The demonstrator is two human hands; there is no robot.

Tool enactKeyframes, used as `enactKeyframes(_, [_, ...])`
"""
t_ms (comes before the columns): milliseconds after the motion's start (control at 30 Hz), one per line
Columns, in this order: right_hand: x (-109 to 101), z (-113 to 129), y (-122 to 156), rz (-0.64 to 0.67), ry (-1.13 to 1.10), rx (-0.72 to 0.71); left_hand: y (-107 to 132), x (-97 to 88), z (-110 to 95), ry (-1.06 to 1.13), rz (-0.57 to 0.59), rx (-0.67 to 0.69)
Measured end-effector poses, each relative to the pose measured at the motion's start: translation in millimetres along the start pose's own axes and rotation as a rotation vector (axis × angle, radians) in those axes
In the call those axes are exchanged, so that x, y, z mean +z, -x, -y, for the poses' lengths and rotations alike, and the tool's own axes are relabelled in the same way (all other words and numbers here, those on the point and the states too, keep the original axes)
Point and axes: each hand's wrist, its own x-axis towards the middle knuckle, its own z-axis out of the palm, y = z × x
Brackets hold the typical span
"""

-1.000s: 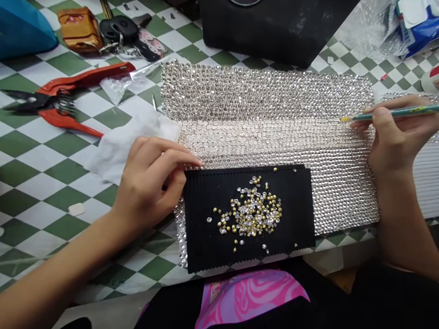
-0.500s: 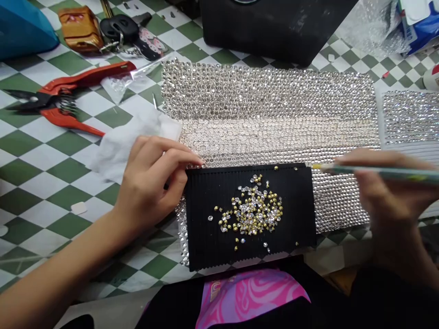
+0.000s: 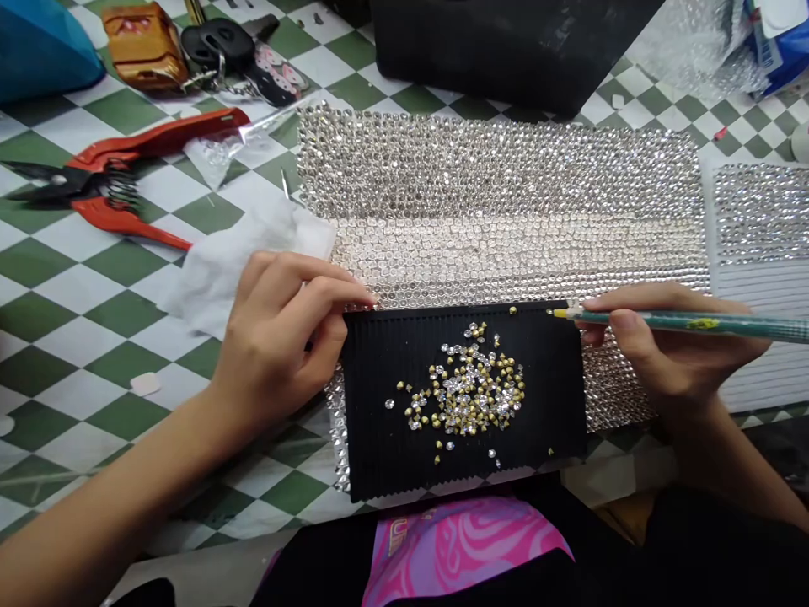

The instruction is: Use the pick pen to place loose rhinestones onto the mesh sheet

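Note:
A large sheet covered in rows of clear rhinestones [image 3: 499, 211] lies on the checkered table. On its near part rests a black ribbed tray [image 3: 392, 421] with a heap of loose gold-backed rhinestones [image 3: 468, 392]. My left hand [image 3: 278, 333] rests at the tray's left edge, fingers curled, fingertips touching the sheet and the tray corner. My right hand [image 3: 663, 346] pinches a green pencil-like picker [image 3: 688, 322], whose tip sits over the tray's upper right corner by a single stone.
Red-handled pliers [image 3: 107, 181] lie at the left, with keys [image 3: 221, 51] and a brown fob [image 3: 142, 42] behind them. White tissue [image 3: 215, 270] sits beside my left hand. A black box [image 3: 506, 46] stands at the back; a second rhinestone sheet [image 3: 758, 219] lies right.
My right hand has carried the picker from the sheet's far right edge down and left to the tray's upper right corner. My left hand has stayed put.

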Motion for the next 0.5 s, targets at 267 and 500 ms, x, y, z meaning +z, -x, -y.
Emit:
enactKeyframes(267, [0.4,-0.4,-0.8,-0.018,0.017,0.000,1.2,1.1,0.9,-0.003,0.001,-0.005])
enactKeyframes(500, [2.4,-0.7,-0.4,-0.004,0.015,0.044,1.5,0.2,0.1,-0.002,0.011,-0.008])
